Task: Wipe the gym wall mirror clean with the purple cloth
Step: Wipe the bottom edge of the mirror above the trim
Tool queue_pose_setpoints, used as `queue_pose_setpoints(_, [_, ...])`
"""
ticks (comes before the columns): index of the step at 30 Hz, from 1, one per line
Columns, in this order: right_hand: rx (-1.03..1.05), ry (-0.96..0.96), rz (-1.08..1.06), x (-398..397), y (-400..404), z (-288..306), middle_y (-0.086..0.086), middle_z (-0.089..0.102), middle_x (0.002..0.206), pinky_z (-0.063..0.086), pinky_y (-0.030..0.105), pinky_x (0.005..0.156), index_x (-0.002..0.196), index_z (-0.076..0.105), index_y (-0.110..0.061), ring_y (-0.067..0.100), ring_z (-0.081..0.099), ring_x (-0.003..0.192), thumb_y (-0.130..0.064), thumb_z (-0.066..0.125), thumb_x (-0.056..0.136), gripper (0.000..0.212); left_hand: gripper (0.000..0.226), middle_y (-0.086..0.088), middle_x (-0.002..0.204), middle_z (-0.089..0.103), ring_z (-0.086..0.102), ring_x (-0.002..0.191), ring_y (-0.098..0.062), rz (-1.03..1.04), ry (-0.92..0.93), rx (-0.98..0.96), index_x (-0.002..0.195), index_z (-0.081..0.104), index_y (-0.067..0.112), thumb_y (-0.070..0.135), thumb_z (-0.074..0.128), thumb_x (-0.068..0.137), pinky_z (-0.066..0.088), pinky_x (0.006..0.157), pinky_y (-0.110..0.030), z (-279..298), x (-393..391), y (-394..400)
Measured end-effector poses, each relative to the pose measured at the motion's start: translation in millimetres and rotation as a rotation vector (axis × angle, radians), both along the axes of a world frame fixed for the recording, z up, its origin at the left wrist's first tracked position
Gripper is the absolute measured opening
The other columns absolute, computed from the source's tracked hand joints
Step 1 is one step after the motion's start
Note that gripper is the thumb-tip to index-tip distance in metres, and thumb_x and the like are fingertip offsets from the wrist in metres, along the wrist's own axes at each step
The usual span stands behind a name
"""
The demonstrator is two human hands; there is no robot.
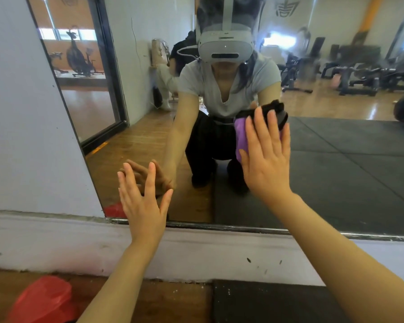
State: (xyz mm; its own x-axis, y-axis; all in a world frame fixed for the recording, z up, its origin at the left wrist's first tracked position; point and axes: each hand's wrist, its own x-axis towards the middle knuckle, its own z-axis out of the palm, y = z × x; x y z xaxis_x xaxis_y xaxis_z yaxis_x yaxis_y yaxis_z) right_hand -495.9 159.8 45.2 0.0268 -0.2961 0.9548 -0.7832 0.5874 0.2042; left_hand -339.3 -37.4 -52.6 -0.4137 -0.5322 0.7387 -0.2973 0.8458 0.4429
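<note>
Right of centre, our right hand point(266, 157) presses the cloth point(240, 136) flat-fingered against the mirror point(336, 171); our left hand point(142, 201), lower centre, braces open-palmed on the glass. For this step we advise even pressure and overlapping strokes.

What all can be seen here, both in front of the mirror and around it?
mirror: one, dark-framed, on the wall, reflecting a gym with exercise machines and the crouching person in a headset
purple cloth: one, purple, pressed flat on the glass under the right hand
wall: one, pale grey, scuffed, left of and below the mirror
red bag: one, red, on the floor at lower left
wooden floor: one strip, brown, at the wall's foot
black mat: one, black, on the floor at lower right
left hand: one, fingers spread, flat at the lower glass
right hand: one, fingers straight, pressing the cloth
</note>
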Motion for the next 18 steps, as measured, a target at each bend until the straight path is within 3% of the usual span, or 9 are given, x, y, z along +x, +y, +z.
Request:
queue_pose_setpoints(2, [-0.027, -0.011, 0.013, -1, -1, 4, 0.021, 0.035, 0.155, -0.002, 0.044, 0.125, 0.150, 0.033, -0.001, 0.034, 0.013, 0.151, -0.021, 0.047, 0.102, 0.054, 0.074, -0.018, 0.165, 0.003, 0.004, 0.151, -0.041, -0.004, -0.002, 0.002, 0.156, 0.016, 0.035, 0.050, 0.049, 0.091, 0.024, 0.113, -0.067, 1, 1, 1])
queue_pose_setpoints(4, [0.023, -0.010, -0.006, -1, 0, -18, 0.017, 0.029, 0.157, -0.002, 0.044, 0.125, 0.153, 0.028, -0.003, 0.027, 0.000, 0.154, -0.022, 0.047, 0.101, 0.058, 0.075, -0.018, 0.165, 0.003, 0.003, 0.151, -0.041, -0.007, -0.004, 0.006, 0.156, 0.015, 0.035, 0.050, 0.049, 0.091, 0.024, 0.114, -0.066, 2, 1, 1])
queue_pose_setpoints(8, [0.347, 0.084, -0.041, -3, 16, -94, 0.012, 0.009, 0.167, 0.008, 0.051, 0.123, 0.159, 0.014, -0.009, 0.026, -0.002, 0.155, -0.017, 0.052, 0.094, 0.075, 0.075, -0.017, 0.166, 0.001, 0.001, 0.151, -0.039, -0.017, -0.015, 0.014, 0.156, 0.011, 0.039, 0.051, 0.048, 0.091, 0.023, 0.114, -0.064, 3, 2, 1])
queue_pose_setpoints(10, [0.513, 0.118, -0.075, -4, 25, -116, 0.009, -0.008, 0.168, -0.002, 0.050, 0.124, 0.159, 0.004, -0.008, 0.028, -0.005, 0.155, -0.011, 0.049, 0.089, 0.083, 0.075, -0.016, 0.166, 0.000, 0.001, 0.151, -0.039, -0.023, -0.021, 0.007, 0.156, 0.010, 0.040, 0.051, 0.047, 0.091, 0.023, 0.113, -0.064, 4, 3, 1])
queue_pose_setpoints(12, [0.583, 0.126, -0.089, -6, 30, -119, 0.009, -0.013, 0.167, -0.009, 0.048, 0.124, 0.159, 0.000, -0.007, 0.029, -0.008, 0.154, -0.009, 0.048, 0.088, 0.085, 0.076, -0.016, 0.166, 0.000, 0.002, 0.151, -0.040, -0.025, -0.031, 0.007, 0.156, 0.009, 0.040, 0.050, 0.047, 0.091, 0.025, 0.112, -0.065, 4, 4, 1])
queue_pose_setpoints(15, [0.528, 0.124, -0.067, -6, 26, -91, 0.010, -0.002, 0.168, -0.001, 0.049, 0.125, 0.159, 0.009, -0.007, 0.027, -0.004, 0.155, -0.010, 0.047, 0.091, 0.078, 0.076, -0.016, 0.166, 0.000, 0.003, 0.151, -0.040, -0.025, -0.036, 0.007, 0.156, 0.011, 0.039, 0.050, 0.047, 0.091, 0.026, 0.110, -0.065, 4, 5, 1])
queue_pose_setpoints(18, [0.243, 0.040, -0.034, -4, 14, -42, 0.013, 0.020, 0.162, 0.008, 0.050, 0.123, 0.155, 0.023, -0.005, 0.024, -0.004, 0.155, -0.015, 0.049, 0.096, 0.065, 0.076, -0.016, 0.166, 0.001, 0.002, 0.151, -0.040, -0.022, -0.035, 0.013, 0.156, 0.014, 0.036, 0.049, 0.049, 0.090, 0.025, 0.111, -0.064, 5, 4, 2])
